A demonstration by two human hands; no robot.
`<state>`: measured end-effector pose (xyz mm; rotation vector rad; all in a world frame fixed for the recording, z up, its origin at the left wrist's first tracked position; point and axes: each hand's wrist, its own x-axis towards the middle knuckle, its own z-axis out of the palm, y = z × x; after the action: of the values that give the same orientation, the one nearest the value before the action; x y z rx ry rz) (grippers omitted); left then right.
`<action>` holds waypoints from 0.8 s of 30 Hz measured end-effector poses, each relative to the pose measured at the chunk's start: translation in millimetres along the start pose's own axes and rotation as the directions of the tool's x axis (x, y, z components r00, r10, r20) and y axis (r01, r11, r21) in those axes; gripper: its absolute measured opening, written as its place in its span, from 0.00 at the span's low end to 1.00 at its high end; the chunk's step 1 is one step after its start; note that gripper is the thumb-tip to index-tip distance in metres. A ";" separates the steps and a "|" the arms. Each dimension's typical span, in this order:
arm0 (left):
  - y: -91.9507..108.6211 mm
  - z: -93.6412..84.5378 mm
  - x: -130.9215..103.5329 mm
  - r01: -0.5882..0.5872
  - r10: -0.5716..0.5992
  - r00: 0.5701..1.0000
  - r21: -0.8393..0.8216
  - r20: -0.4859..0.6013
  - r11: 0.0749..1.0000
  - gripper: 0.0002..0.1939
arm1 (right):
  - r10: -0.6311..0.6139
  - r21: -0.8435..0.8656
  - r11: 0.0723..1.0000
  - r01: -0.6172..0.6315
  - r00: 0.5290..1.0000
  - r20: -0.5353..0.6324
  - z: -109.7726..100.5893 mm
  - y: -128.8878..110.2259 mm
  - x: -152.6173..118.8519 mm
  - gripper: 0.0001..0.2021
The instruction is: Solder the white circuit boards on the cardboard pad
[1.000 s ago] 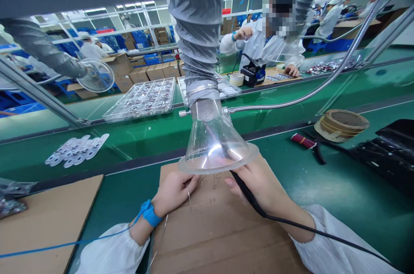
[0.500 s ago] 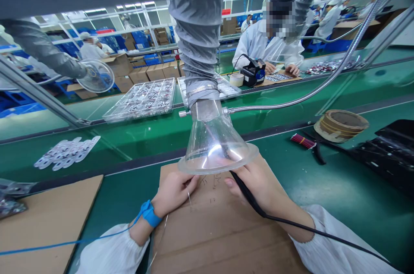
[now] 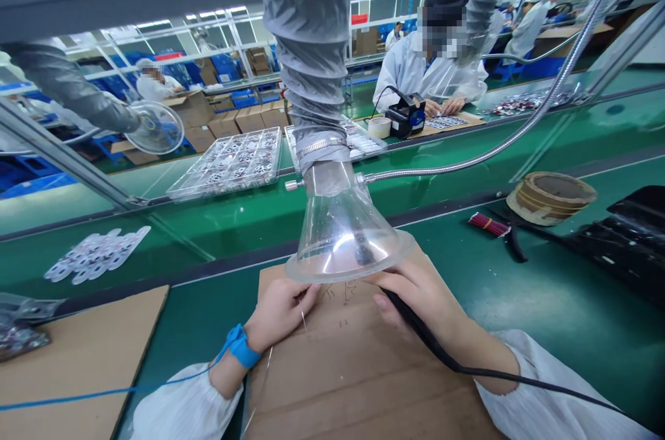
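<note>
My left hand is closed with fingertips pinched on a thin solder wire, resting over brown cardboard. A blue wrist strap circles that wrist. My right hand is wrapped round a soldering iron, whose black cord runs back along the forearm. Both hands meet the lower rim of a clear fume hood. The iron's front shows blurred through the hood. What lies under it between my fingertips I cannot make out.
A grey hose holds the hood. On the green belt lies a sheet of white parts. Right are a tape roll, a red wire bundle and a black bag. Clear parts trays and a co-worker are beyond.
My right hand has shifted slightly right with the soldering iron. The sheet of white parts has slid left. My left hand stays nearly still. The co-worker's hands have drawn closer together.
</note>
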<state>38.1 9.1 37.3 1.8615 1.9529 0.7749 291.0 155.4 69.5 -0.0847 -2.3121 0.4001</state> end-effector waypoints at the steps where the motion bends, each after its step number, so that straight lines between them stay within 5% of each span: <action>1: -0.7 0.4 -0.4 -0.001 0.001 1.000 0.012 -0.005 1.000 0.26 | -0.017 0.004 1.000 0.017 1.000 -0.012 0.3 2.7 -3.1 0.19; 24: -1.8 -0.4 -3.7 0.062 -0.062 0.998 0.019 -0.002 0.998 0.27 | 0.085 -0.053 0.994 -0.097 0.977 -0.196 2.8 11.6 -10.2 0.06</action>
<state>36.7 5.3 36.1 1.8025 2.0160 0.7417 295.5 163.8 57.0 -0.2506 -2.1337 0.3494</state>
